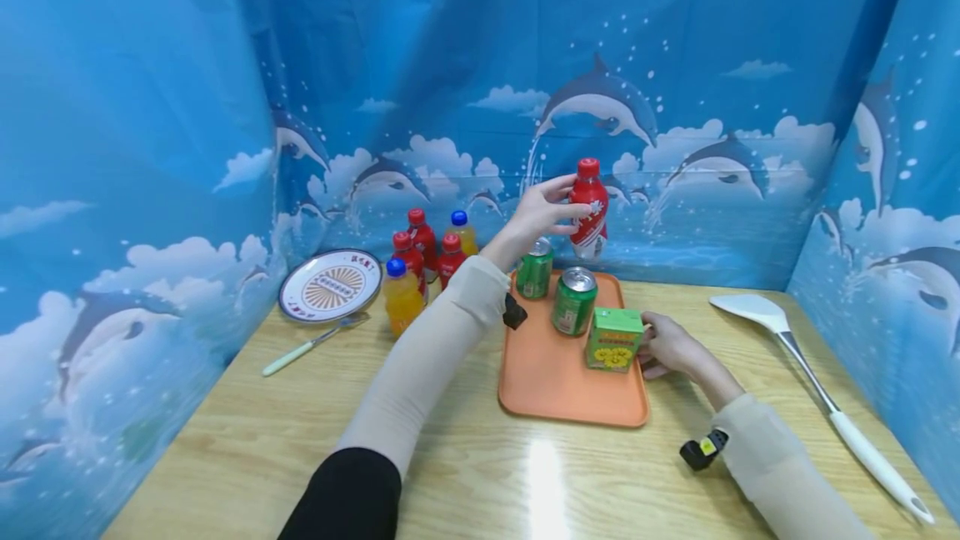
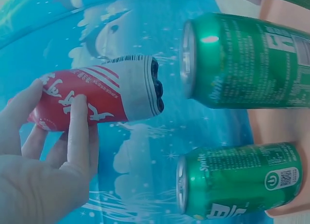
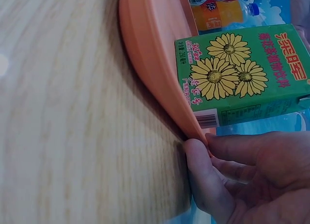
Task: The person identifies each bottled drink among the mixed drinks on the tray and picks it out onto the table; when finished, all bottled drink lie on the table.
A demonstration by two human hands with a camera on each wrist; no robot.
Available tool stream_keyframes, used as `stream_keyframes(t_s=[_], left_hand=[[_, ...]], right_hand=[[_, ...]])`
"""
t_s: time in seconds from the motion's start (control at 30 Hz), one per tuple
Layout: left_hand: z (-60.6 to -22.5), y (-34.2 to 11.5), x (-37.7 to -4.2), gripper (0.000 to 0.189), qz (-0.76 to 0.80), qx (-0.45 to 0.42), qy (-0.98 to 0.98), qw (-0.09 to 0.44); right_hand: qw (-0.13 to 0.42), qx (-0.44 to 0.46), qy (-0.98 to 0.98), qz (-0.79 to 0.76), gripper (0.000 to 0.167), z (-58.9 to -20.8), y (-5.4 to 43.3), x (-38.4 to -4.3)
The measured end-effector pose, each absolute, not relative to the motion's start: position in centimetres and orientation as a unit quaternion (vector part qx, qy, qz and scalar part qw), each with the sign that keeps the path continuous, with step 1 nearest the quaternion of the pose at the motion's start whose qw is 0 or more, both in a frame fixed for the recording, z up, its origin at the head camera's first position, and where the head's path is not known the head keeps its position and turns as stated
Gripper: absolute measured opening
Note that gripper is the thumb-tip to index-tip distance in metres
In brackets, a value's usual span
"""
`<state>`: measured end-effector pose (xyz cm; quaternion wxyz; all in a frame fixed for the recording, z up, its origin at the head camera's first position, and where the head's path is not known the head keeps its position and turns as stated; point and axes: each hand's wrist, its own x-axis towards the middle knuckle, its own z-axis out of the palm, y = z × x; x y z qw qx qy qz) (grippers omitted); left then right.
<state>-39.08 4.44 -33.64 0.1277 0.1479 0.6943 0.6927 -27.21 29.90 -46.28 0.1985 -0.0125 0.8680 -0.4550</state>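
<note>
My left hand (image 1: 542, 211) holds a red-labelled drink bottle (image 1: 589, 211) upright in the air, above the far end of an orange tray (image 1: 555, 394). In the left wrist view, the thumb and fingers wrap the upper part of the red bottle (image 2: 92, 95), its base near two green soda cans. One green can (image 1: 535, 270) stands at the tray's far left, the other can (image 1: 574, 302) nearer the middle. A green drink carton (image 1: 613, 340) with yellow flowers stands by the right rim. There my right hand (image 3: 247, 170) pinches the tray's edge between thumb and fingers.
Left of the tray stand several red-capped bottles (image 1: 452, 258) and two orange drinks, one an orange juice bottle (image 1: 402, 298). A patterned plate (image 1: 330, 285) leans at the back left, with a fork (image 1: 315, 343) before it. On the right lies a long white-handled spatula (image 1: 817, 382).
</note>
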Motion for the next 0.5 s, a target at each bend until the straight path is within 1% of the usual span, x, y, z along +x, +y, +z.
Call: stream_keyframes(t_s=[0.33,0.5], left_hand=[[-32.0,3.2,-38.3,0.066,0.686,0.183,0.685,0.165],[-31.5,2.7,-37.7,0.066,0.684,0.194,0.679,0.179]], right_hand=[[0.205,-0.013,0.866,-0.456,0.050,-46.3,30.0,-27.3],[0.205,-0.016,0.866,-0.456,0.047,-46.2,29.9,-27.3]])
